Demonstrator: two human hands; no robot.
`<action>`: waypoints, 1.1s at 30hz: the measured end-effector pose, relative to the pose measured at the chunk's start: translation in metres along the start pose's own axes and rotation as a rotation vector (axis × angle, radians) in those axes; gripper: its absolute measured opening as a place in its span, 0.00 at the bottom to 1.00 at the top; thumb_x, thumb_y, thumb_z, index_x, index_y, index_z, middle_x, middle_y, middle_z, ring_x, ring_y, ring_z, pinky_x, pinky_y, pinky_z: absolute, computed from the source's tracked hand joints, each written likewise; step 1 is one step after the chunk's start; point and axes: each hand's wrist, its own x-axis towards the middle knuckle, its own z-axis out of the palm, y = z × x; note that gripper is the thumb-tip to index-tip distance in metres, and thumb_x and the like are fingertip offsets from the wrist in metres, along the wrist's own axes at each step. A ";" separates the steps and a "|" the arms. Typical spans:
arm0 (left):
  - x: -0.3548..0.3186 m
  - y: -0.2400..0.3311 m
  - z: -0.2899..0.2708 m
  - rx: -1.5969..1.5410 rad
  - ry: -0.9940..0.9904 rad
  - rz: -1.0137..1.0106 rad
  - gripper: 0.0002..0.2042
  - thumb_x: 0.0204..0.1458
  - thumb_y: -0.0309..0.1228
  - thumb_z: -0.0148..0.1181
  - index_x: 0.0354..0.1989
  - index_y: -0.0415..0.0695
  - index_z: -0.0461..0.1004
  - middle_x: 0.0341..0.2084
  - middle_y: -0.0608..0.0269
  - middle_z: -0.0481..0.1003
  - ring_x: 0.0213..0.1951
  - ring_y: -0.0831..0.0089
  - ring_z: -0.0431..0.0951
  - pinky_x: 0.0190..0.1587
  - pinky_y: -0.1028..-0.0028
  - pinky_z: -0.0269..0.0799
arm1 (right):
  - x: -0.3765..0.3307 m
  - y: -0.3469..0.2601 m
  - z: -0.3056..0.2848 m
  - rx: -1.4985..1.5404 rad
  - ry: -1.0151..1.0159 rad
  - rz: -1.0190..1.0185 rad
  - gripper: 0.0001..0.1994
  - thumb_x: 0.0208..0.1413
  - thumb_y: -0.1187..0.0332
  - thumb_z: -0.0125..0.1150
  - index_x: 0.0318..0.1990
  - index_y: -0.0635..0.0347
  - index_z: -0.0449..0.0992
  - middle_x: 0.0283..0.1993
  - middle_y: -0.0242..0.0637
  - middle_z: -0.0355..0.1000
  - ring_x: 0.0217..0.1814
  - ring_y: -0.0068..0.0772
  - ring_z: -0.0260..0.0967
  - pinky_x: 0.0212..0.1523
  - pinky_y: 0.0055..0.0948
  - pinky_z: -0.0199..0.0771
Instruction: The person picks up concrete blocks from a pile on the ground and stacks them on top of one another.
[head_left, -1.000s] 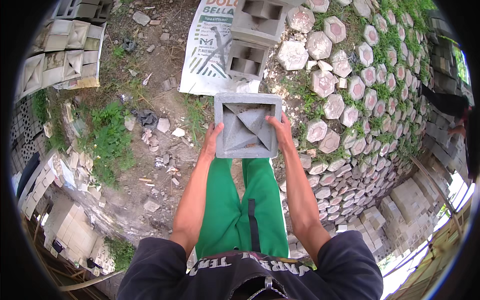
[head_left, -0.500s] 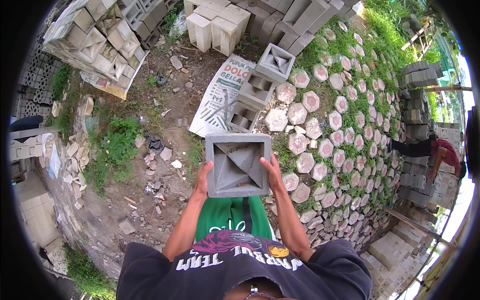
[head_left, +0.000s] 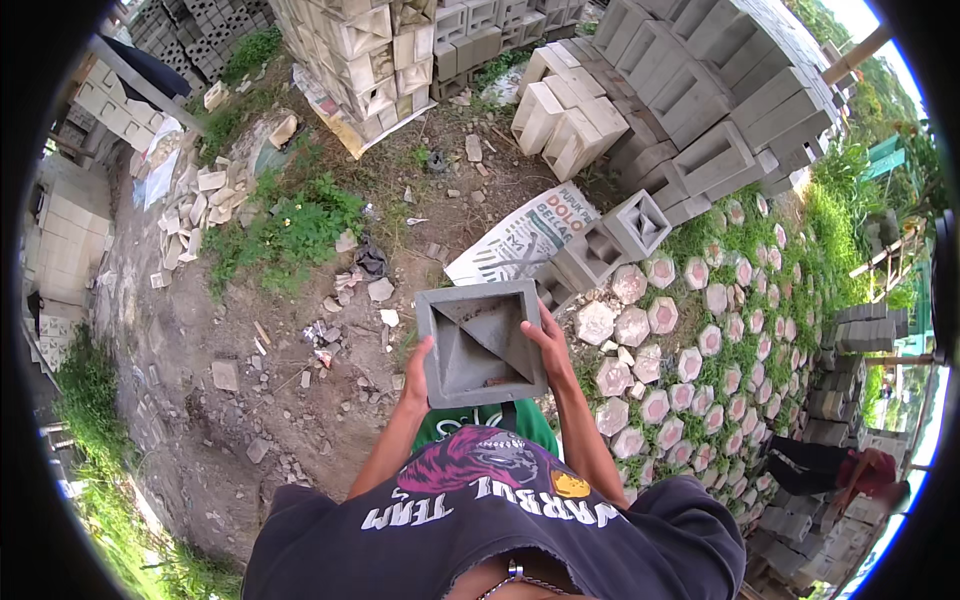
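Note:
In front of my body I hold a grey concrete vent block (head_left: 481,343), a square frame with slanted triangular faces inside it. My left hand (head_left: 418,372) is closed against its left side, and my right hand (head_left: 546,343) grips the right side with the thumb on the rim. The block's open face is turned up toward me; its underside is hidden, as are most of my fingers. Beyond it, several similar grey blocks stand in a row, the farthest vent block (head_left: 638,224) beside a printed white sack (head_left: 520,240) on the ground.
Stacked pale blocks (head_left: 365,60) rise at the far left, and grey blocks (head_left: 700,100) form a wall at the far right. Hexagonal pavers (head_left: 690,362) with grass between them cover the right side. Rubble (head_left: 195,215) lies left. A person in a red shirt (head_left: 868,475) bends at the right edge.
My view has turned, so the sack, row of blocks and stacks sit farther right in the picture. The block stays in both hands, now slightly tilted.

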 end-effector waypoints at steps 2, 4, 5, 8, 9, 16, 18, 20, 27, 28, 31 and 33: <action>-0.010 0.007 -0.015 -0.032 0.013 0.073 0.29 0.56 0.50 0.52 0.57 0.37 0.66 0.49 0.52 0.73 0.48 0.62 0.76 0.53 0.64 0.72 | 0.009 0.001 0.023 -0.012 -0.066 -0.022 0.36 0.53 0.65 0.62 0.70 0.58 0.54 0.65 0.44 0.61 0.63 0.35 0.62 0.63 0.32 0.59; -0.021 0.017 -0.029 -0.086 0.052 0.131 0.28 0.57 0.49 0.51 0.56 0.37 0.67 0.48 0.52 0.74 0.47 0.63 0.77 0.52 0.64 0.72 | 0.017 0.002 0.046 -0.023 -0.151 -0.012 0.35 0.55 0.66 0.61 0.69 0.60 0.54 0.65 0.44 0.61 0.63 0.35 0.61 0.63 0.32 0.59; -0.027 0.024 -0.032 -0.094 0.065 0.133 0.27 0.57 0.48 0.52 0.56 0.37 0.67 0.47 0.53 0.74 0.46 0.63 0.77 0.51 0.65 0.73 | 0.024 0.007 0.053 -0.034 -0.168 -0.005 0.35 0.55 0.65 0.60 0.69 0.60 0.54 0.65 0.43 0.61 0.64 0.35 0.61 0.63 0.32 0.58; -0.046 0.039 -0.055 -0.149 0.117 0.193 0.27 0.57 0.48 0.52 0.55 0.37 0.68 0.46 0.53 0.75 0.45 0.64 0.78 0.51 0.65 0.73 | 0.030 0.010 0.092 -0.066 -0.267 -0.003 0.34 0.56 0.65 0.60 0.69 0.64 0.54 0.66 0.44 0.60 0.65 0.34 0.58 0.65 0.31 0.55; -0.052 0.043 -0.066 -0.172 0.137 0.212 0.26 0.57 0.47 0.52 0.55 0.37 0.68 0.45 0.53 0.75 0.45 0.64 0.78 0.50 0.65 0.73 | 0.031 0.010 0.109 -0.099 -0.263 0.017 0.32 0.57 0.65 0.58 0.67 0.62 0.57 0.62 0.39 0.63 0.62 0.31 0.60 0.62 0.29 0.57; -0.105 0.072 -0.102 -0.234 0.343 0.332 0.27 0.57 0.48 0.53 0.54 0.36 0.69 0.44 0.53 0.76 0.43 0.64 0.79 0.47 0.67 0.74 | 0.042 0.024 0.191 -0.227 -0.434 0.036 0.29 0.57 0.61 0.57 0.65 0.61 0.62 0.58 0.35 0.66 0.58 0.29 0.62 0.58 0.28 0.61; -0.113 0.074 -0.119 -0.256 0.358 0.404 0.28 0.56 0.48 0.54 0.53 0.34 0.69 0.44 0.52 0.76 0.42 0.64 0.79 0.45 0.67 0.75 | 0.047 0.029 0.218 -0.222 -0.505 0.071 0.28 0.57 0.61 0.57 0.65 0.61 0.62 0.58 0.35 0.67 0.58 0.29 0.63 0.58 0.29 0.62; -0.121 0.075 -0.127 -0.309 0.394 0.463 0.28 0.56 0.49 0.55 0.53 0.33 0.69 0.43 0.52 0.76 0.41 0.64 0.79 0.44 0.67 0.75 | 0.057 0.035 0.235 -0.220 -0.560 0.146 0.33 0.56 0.64 0.59 0.67 0.65 0.57 0.63 0.41 0.63 0.63 0.33 0.59 0.63 0.29 0.55; -0.146 0.054 -0.147 -0.455 0.710 0.592 0.34 0.53 0.52 0.57 0.56 0.32 0.67 0.47 0.49 0.74 0.45 0.62 0.78 0.47 0.64 0.73 | 0.083 0.058 0.297 -0.390 -0.844 0.249 0.33 0.55 0.61 0.60 0.66 0.64 0.59 0.63 0.39 0.63 0.64 0.32 0.59 0.63 0.29 0.55; -0.151 0.061 -0.137 -0.491 0.734 0.615 0.34 0.53 0.52 0.57 0.56 0.32 0.67 0.47 0.49 0.74 0.45 0.62 0.78 0.47 0.64 0.73 | 0.088 0.055 0.307 -0.429 -0.867 0.247 0.33 0.55 0.61 0.60 0.66 0.64 0.59 0.63 0.39 0.63 0.64 0.32 0.59 0.63 0.29 0.55; -0.168 0.064 -0.110 -0.593 0.906 0.604 0.35 0.52 0.53 0.58 0.58 0.34 0.66 0.49 0.50 0.74 0.47 0.61 0.77 0.49 0.62 0.72 | 0.087 0.051 0.335 -0.489 -0.989 0.288 0.34 0.54 0.60 0.61 0.66 0.64 0.59 0.63 0.39 0.63 0.63 0.32 0.60 0.63 0.29 0.55; -0.166 0.051 -0.114 -0.718 0.778 0.740 0.33 0.53 0.53 0.57 0.58 0.37 0.67 0.48 0.52 0.74 0.45 0.62 0.77 0.48 0.64 0.73 | 0.087 0.052 0.354 -0.507 -1.091 0.326 0.33 0.54 0.60 0.61 0.66 0.63 0.59 0.63 0.40 0.63 0.63 0.32 0.60 0.63 0.29 0.56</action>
